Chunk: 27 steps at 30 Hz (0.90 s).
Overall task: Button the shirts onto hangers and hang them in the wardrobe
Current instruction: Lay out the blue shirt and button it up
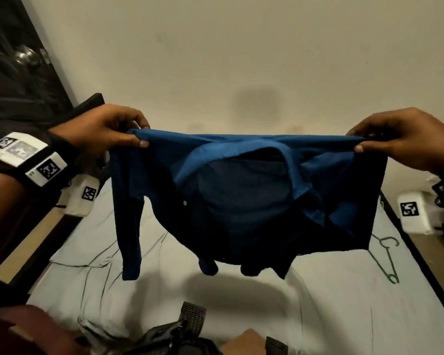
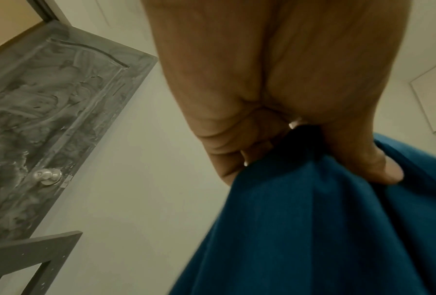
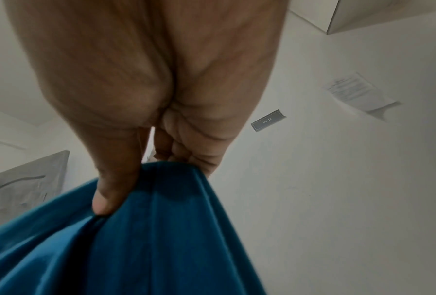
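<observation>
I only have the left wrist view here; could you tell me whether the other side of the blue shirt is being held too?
Observer: Yes, the right hand pinches the blue shirt's other shoulder, opposite the left hand.
Operator: Thank you. Is the shirt resting on anything?
Observer: No, it hangs spread in the air above the white bed sheet.
Operator: Can you see a hanger anywhere?
Observer: A green wire hanger lies on the sheet, below the right hand, apart from the shirt.

The shirt [image 1: 241, 190] is plain deep blue. The wire hanger [image 1: 386, 260] is green, lying on a white bedsheet [image 1: 318, 316]. The door [image 2: 47, 111] is marbled grey.
</observation>
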Each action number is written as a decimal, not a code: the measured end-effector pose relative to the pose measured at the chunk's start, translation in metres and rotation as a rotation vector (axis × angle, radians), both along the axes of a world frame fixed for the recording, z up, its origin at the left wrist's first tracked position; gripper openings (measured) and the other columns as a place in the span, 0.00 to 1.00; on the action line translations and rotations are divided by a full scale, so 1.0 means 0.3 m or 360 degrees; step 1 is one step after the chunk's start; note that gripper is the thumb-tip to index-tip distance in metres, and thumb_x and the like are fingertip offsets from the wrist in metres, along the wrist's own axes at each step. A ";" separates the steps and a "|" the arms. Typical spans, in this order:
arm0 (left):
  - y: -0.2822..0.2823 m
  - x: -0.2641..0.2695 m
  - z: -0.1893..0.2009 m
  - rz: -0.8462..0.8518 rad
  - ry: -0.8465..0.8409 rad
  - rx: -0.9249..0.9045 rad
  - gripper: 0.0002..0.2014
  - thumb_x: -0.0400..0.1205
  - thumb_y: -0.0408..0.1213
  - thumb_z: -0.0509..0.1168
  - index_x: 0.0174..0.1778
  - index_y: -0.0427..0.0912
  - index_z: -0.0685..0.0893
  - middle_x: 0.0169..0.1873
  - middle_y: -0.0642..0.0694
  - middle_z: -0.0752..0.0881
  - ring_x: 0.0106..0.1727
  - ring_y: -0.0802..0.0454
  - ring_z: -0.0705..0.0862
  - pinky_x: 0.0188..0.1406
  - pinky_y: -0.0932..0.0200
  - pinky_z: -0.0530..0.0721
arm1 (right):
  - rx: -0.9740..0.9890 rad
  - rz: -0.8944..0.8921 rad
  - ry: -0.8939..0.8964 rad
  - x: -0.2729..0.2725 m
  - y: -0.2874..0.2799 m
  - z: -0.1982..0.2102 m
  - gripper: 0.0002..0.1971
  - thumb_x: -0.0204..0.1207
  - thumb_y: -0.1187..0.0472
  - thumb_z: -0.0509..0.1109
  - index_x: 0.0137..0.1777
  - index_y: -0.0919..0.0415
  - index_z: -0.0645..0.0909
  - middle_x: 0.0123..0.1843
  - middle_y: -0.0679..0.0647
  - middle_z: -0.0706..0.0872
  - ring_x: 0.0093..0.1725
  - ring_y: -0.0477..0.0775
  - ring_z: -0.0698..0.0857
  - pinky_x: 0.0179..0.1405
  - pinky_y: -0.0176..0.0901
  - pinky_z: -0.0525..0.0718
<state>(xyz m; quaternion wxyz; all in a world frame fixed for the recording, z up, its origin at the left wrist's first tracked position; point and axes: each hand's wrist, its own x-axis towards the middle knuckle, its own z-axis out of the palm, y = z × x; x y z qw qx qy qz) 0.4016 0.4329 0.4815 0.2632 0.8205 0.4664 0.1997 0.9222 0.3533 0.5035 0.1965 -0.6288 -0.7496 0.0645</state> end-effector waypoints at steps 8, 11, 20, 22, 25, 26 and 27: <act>0.109 0.092 0.016 0.0184 0.0373 0.0213 0.16 0.88 0.34 0.64 0.72 0.48 0.83 0.56 0.45 0.84 0.58 0.47 0.79 0.57 0.49 0.76 | 0.0288 -0.0277 -0.0273 0.016 0.076 0.001 0.02 0.78 0.58 0.76 0.49 0.52 0.88 0.41 0.55 0.87 0.43 0.62 0.86 0.34 0.34 0.78; 0.137 0.088 0.017 0.0206 0.0302 0.0223 0.11 0.88 0.35 0.64 0.65 0.50 0.81 0.52 0.42 0.86 0.54 0.43 0.81 0.57 0.44 0.81 | 0.0132 -0.0264 -0.0293 0.021 0.074 -0.010 0.05 0.79 0.60 0.76 0.52 0.56 0.91 0.44 0.60 0.90 0.46 0.61 0.86 0.40 0.39 0.78; 0.201 0.110 -0.095 0.0160 0.0538 0.0570 0.07 0.84 0.30 0.69 0.57 0.40 0.89 0.48 0.34 0.91 0.50 0.32 0.87 0.55 0.40 0.84 | 0.0138 -0.0436 -0.0086 0.023 0.035 -0.047 0.04 0.76 0.60 0.78 0.50 0.56 0.90 0.40 0.56 0.87 0.45 0.57 0.86 0.40 0.36 0.79; 0.215 0.110 -0.125 0.0257 0.0300 0.0445 0.05 0.84 0.33 0.69 0.52 0.46 0.86 0.45 0.39 0.90 0.48 0.35 0.89 0.56 0.37 0.86 | 0.0083 -0.0422 -0.0055 0.026 0.020 -0.054 0.03 0.77 0.60 0.78 0.49 0.55 0.89 0.41 0.55 0.88 0.45 0.57 0.86 0.44 0.40 0.76; 0.225 0.115 -0.156 0.0248 0.0205 0.0391 0.04 0.83 0.33 0.72 0.48 0.46 0.86 0.42 0.42 0.89 0.48 0.38 0.88 0.54 0.41 0.85 | 0.0043 -0.0359 0.0075 0.054 -0.012 -0.060 0.04 0.77 0.61 0.78 0.44 0.50 0.88 0.38 0.48 0.90 0.44 0.56 0.88 0.40 0.43 0.84; 0.221 0.118 -0.163 0.0230 0.0189 0.0364 0.04 0.82 0.32 0.73 0.47 0.46 0.86 0.42 0.42 0.89 0.48 0.38 0.87 0.54 0.41 0.83 | -0.0002 -0.0346 0.0137 0.066 -0.025 -0.064 0.05 0.76 0.62 0.78 0.44 0.50 0.88 0.36 0.49 0.90 0.45 0.55 0.89 0.45 0.44 0.85; 0.215 0.124 -0.167 0.0206 0.0171 0.0323 0.04 0.82 0.32 0.73 0.46 0.46 0.87 0.41 0.42 0.89 0.48 0.38 0.87 0.54 0.41 0.83 | -0.0056 -0.0343 0.0164 0.078 -0.041 -0.067 0.06 0.76 0.62 0.78 0.44 0.49 0.88 0.36 0.49 0.91 0.46 0.54 0.90 0.49 0.47 0.86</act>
